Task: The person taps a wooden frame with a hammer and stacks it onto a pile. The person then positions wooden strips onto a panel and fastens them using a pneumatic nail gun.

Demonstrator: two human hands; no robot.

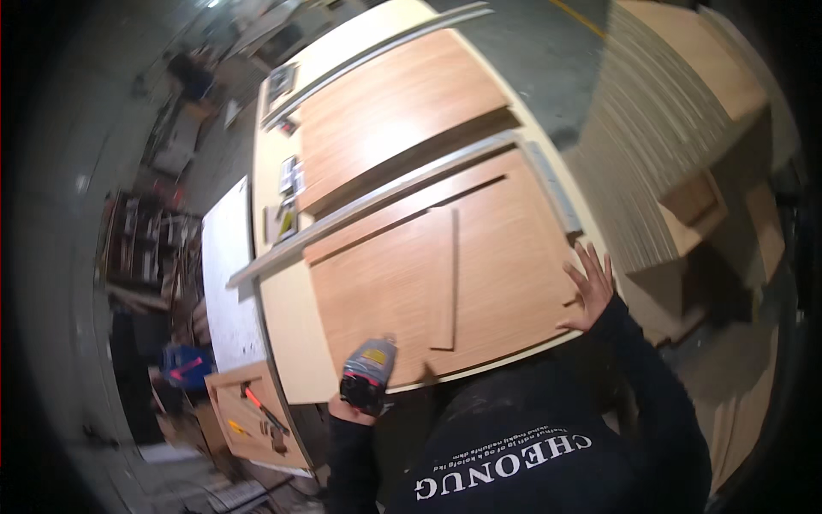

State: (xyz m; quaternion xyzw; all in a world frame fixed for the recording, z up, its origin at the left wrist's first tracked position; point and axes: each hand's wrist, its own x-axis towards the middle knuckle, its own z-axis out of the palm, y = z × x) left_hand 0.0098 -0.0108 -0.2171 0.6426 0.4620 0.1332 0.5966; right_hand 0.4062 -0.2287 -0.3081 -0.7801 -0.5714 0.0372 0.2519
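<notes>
A grey and black cordless drill (370, 368) with red accents is in my left hand (364, 416), over the panel's near left corner. The drill hides most of those fingers. My right hand (591, 289) rests with spread fingers on the right edge of a wood-grain panel (514, 265). A narrow wooden strip (444, 283) lies on this panel, running from near its front edge toward the middle. Beyond the strip, dark lines cross the panel. All of this is on a pale worktable (295, 330).
A long straight bar (377, 206) crosses the table beyond the panel, before a second panel (394, 111). Small boxes (291, 176) line the table's left side. Tall stacked boards (634, 163) stand at right. A hammer (264, 407) lies in a wooden tray (224, 390) at lower left.
</notes>
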